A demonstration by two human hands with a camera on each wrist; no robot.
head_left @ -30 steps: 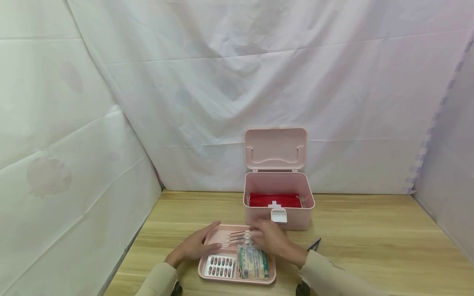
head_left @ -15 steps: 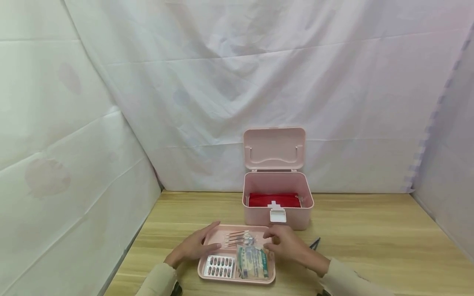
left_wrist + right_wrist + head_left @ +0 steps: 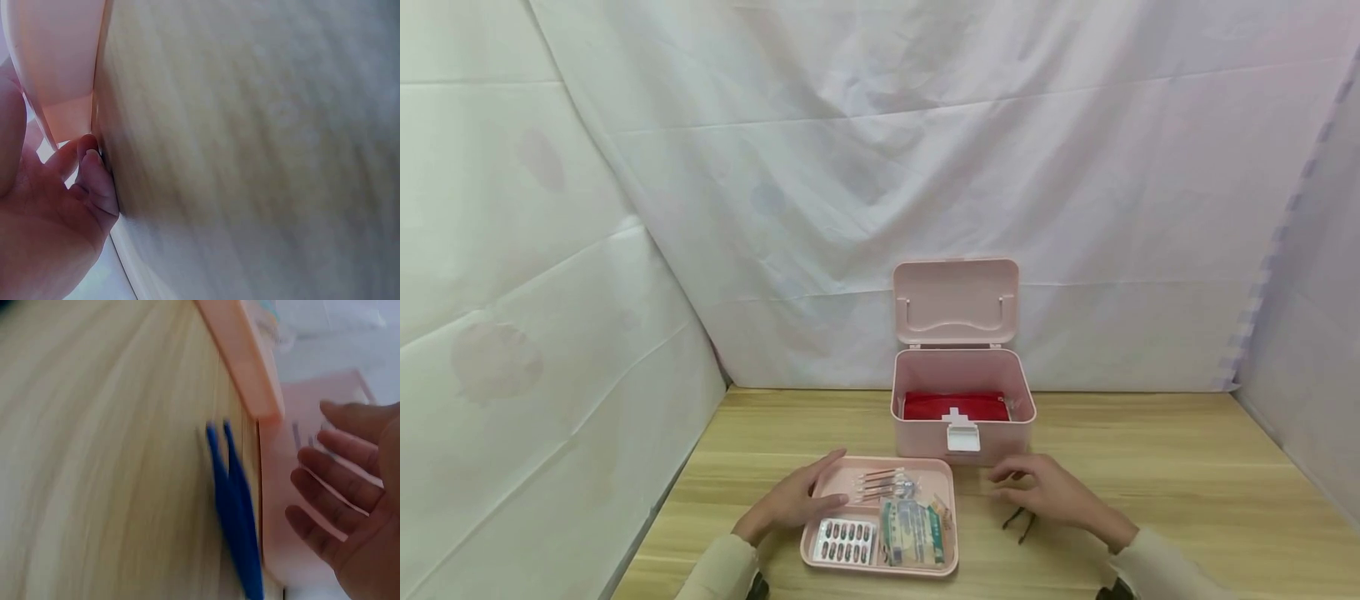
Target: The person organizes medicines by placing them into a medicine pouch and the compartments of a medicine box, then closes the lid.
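Note:
A pink tray (image 3: 886,572) lies on the table. My left hand (image 3: 790,500) holds its left edge, thumb over the rim and fingers along the outer side; the left wrist view shows curled fingers (image 3: 94,178) by the tray's wall. Inside the tray are several cotton swabs (image 3: 880,483), a blister pack of capsules (image 3: 846,540) and a clear packet with green print (image 3: 912,532). To the right of the tray, my right hand (image 3: 1052,493) hovers with relaxed fingers and nothing in them. Below it lie blue tweezers (image 3: 232,506), their tips apart.
Behind the tray stands a pink first-aid box (image 3: 917,437), lid (image 3: 957,300) raised, a white latch (image 3: 962,437) on its front. A red zip pouch (image 3: 955,406) lies inside. White cloth (image 3: 820,208) encloses the back and sides of the wooden table (image 3: 1150,467).
My right hand has let go of the cotton swabs, leaving them in the tray, and has moved right to above the tweezers. My left hand has stayed at the tray's edge.

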